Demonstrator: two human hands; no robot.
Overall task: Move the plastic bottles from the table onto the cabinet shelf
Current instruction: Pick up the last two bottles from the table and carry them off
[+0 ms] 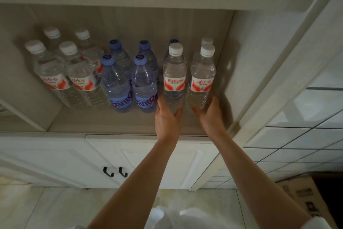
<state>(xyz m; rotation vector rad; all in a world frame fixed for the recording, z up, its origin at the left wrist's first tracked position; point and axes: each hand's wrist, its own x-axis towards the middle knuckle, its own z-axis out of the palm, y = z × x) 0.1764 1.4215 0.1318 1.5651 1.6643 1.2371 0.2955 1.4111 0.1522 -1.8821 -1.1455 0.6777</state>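
Bottles stand on the cabinet shelf (118, 123); near its right edge, my left hand (167, 119) grips one white-capped bottle (174, 78), my right hand (210, 115) another (202, 78).

The white-capped bottle (174, 78) held at its base by the left hand (167, 121) has a red and white label reading "Wahaha". The bottle beside it (202, 78), at the right hand (210, 115), and two white-capped bottles on the left (53, 78) carry red Chinese characters. Two blue-capped bottles (118, 87) show part of a word, "ante", on blue labels.
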